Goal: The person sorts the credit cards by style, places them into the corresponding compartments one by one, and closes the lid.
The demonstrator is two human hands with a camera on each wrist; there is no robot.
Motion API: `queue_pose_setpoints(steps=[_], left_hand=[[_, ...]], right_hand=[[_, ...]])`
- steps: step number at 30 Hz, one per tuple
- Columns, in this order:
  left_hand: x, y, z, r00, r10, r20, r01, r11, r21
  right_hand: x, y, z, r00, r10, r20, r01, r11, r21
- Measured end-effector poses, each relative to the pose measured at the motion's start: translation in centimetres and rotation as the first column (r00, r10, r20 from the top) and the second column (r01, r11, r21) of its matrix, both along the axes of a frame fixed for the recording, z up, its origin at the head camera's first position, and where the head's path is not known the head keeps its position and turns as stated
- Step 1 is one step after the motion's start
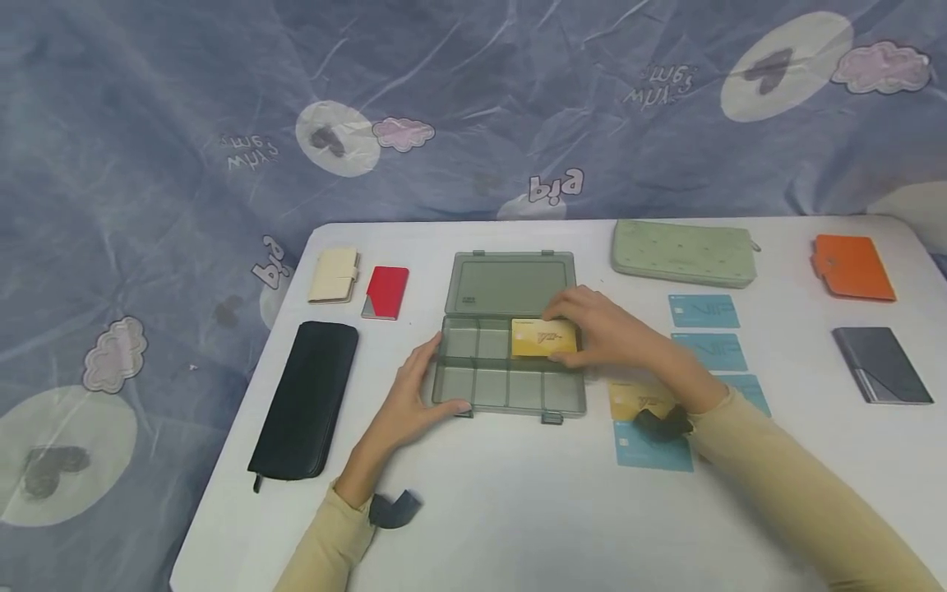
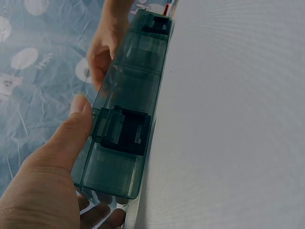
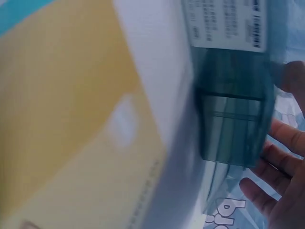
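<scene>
A translucent green compartment box stands on the white table with its lid folded back. My left hand holds the box's left end, thumb by a front latch and fingers along the side. In the head view, my right hand grips a yellow card by its right end, thumb below and fingers above. That card lies over the back right compartments. Beneath my right wrist, another yellow card and a blue card are on the table.
More blue cards lie in a column at the right. Behind them is a green zip pouch; an orange holder and a dark card case lie farther right. Leftward are a black wallet, red holder and cream holder.
</scene>
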State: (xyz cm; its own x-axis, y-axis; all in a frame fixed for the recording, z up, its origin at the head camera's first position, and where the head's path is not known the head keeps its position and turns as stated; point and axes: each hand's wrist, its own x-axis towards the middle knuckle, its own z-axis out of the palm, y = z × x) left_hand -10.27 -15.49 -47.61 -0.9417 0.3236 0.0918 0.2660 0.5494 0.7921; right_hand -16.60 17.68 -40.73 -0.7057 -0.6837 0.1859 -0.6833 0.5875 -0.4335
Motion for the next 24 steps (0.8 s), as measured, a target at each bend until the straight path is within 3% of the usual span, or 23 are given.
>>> queue_pose_setpoints(steps=[14, 19, 24], left_hand=[[0.3, 0.3, 0.2, 1.0, 0.003, -0.007, -0.003, 1.0, 0.0], [0.3, 0.3, 0.2, 1.0, -0.003, -0.012, 0.003, 1.0, 0.0], [0.1, 0.2, 0.2, 1.0, 0.0, -0.016, 0.0, 1.0, -0.013]], right_hand=[[1.3, 2.0, -0.9, 0.997, -0.021, -0.074, 0.02, 1.0, -0.009], [3.0, 4.8, -1.3, 0.995, -0.085, -0.058, 0.084, 0.996, -0.02], [5.2, 8.1, -1.6, 0.991, -0.136, -0.004, 0.135, 0.986, 0.1]])
